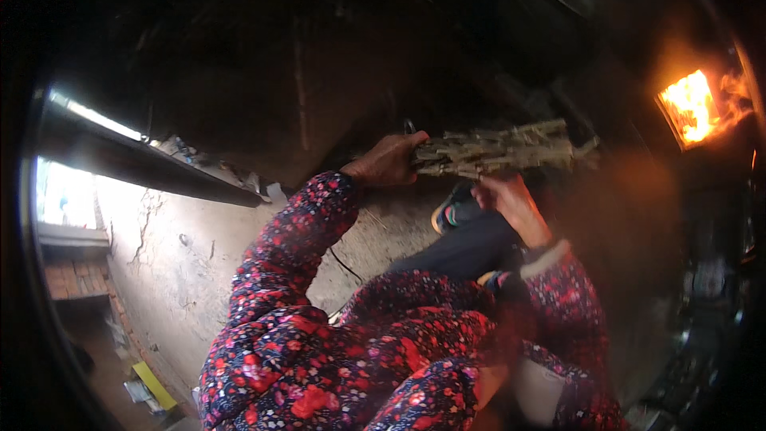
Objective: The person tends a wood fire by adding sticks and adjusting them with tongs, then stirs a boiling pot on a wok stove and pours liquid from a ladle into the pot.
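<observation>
A bundle of dry stalks or thin sticks (508,148) lies crosswise before me, blurred at its right end. My left hand (389,160) grips its left end, the thumb on top. Under the bundle's lower edge is my right hand (508,197), blurred, its fingers bent and touching or very near the stalks; whether it grips them I cannot tell. Both of my arms are in floral padded sleeves. A small dark curved thing (409,126) shows just above my left hand, too unclear to name.
Flames (691,109) burn in a square opening at the far right, some licking out beside it. A dark ledge (149,158) with small items runs along the upper left. My legs and shoes (446,215) are below the bundle. A yellow strip (154,385) lies at lower left.
</observation>
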The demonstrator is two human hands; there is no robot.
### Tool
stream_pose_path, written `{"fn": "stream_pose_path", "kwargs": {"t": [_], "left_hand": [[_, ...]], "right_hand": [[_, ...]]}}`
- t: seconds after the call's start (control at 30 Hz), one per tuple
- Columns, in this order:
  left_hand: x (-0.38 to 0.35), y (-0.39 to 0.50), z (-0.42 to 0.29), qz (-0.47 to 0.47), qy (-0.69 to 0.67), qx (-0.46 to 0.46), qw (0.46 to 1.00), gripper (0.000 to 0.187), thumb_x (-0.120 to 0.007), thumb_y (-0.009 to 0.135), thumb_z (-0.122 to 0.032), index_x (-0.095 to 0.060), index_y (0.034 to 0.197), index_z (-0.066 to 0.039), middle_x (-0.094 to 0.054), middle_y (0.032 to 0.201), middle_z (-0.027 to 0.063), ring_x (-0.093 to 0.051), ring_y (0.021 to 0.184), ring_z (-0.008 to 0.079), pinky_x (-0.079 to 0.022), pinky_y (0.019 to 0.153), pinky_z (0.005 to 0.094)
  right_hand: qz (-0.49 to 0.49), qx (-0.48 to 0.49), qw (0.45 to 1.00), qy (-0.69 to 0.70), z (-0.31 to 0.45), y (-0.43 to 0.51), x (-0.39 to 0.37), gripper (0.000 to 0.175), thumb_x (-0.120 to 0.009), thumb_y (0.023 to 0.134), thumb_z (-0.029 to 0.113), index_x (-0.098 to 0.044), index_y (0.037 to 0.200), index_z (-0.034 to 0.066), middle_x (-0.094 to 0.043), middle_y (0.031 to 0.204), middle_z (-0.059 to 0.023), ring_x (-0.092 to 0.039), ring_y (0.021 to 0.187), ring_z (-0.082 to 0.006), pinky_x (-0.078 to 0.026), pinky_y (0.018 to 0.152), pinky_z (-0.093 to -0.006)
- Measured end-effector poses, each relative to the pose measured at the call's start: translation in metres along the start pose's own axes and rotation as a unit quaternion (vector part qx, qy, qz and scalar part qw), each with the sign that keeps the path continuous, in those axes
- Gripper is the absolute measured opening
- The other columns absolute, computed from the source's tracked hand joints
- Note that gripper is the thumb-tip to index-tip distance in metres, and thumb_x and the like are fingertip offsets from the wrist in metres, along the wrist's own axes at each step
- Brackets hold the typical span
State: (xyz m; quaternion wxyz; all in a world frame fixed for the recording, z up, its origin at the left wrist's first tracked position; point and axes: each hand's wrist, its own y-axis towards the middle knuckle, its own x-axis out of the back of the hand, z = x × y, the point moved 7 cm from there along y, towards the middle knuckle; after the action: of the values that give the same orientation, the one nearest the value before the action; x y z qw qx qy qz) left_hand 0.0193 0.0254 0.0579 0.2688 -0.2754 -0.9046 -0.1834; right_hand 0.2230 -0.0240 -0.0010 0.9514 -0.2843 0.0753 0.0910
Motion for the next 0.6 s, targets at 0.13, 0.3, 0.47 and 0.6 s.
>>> {"fn": "stream_pose_path", "kwargs": {"t": [0.13, 0.3, 0.47, 0.6], "left_hand": [[-0.038, -0.012, -0.035, 0.070, 0.001, -0.076, 0.995, 0.042, -0.065, 0.064, -0.005, -0.048, 0.102, -0.005, -0.057, 0.090, 0.0166, -0.057, 0.087, 0.0337, -0.046, 0.070, 0.0369], [-0.071, -0.023, -0.071, 0.195, -0.050, -0.179, 0.963, 0.052, -0.059, 0.060, -0.006, -0.045, 0.110, -0.006, -0.057, 0.084, 0.0188, -0.056, 0.078, 0.0381, -0.045, 0.066, 0.0435], [-0.077, -0.014, -0.080, 0.224, -0.046, -0.137, 0.964, 0.045, -0.066, 0.062, -0.012, -0.048, 0.103, -0.008, -0.059, 0.079, 0.0172, -0.058, 0.076, 0.0363, -0.047, 0.063, 0.0415], [-0.083, -0.019, -0.076, 0.253, -0.026, -0.100, 0.962, 0.042, -0.070, 0.063, -0.008, -0.051, 0.101, -0.006, -0.063, 0.085, 0.0147, -0.062, 0.083, 0.0290, -0.049, 0.069, 0.0347]], "right_hand": [[0.081, 0.065, 0.941, 0.323, 0.003, 0.002, -0.015, 0.041, -0.043, 0.090, 0.034, -0.054, 0.109, 0.0003, -0.059, 0.100, -0.0135, -0.057, 0.090, -0.0221, -0.046, 0.081, -0.0369], [0.026, -0.101, 0.994, -0.013, -0.029, 0.022, -0.031, 0.066, -0.041, 0.082, 0.058, -0.055, 0.108, -0.0011, -0.059, 0.074, -0.0066, -0.052, 0.066, -0.0156, -0.042, 0.067, -0.0280], [0.160, -0.082, 0.979, 0.100, -0.033, 0.027, -0.051, 0.058, -0.043, 0.084, 0.053, -0.056, 0.107, 0.0009, -0.060, 0.078, -0.0084, -0.054, 0.066, -0.0154, -0.044, 0.064, -0.0274], [0.296, -0.084, 0.931, 0.197, -0.044, 0.021, -0.055, 0.052, -0.044, 0.085, 0.049, -0.057, 0.106, 0.0025, -0.060, 0.081, -0.0099, -0.056, 0.067, -0.0152, -0.045, 0.063, -0.0270]]}}
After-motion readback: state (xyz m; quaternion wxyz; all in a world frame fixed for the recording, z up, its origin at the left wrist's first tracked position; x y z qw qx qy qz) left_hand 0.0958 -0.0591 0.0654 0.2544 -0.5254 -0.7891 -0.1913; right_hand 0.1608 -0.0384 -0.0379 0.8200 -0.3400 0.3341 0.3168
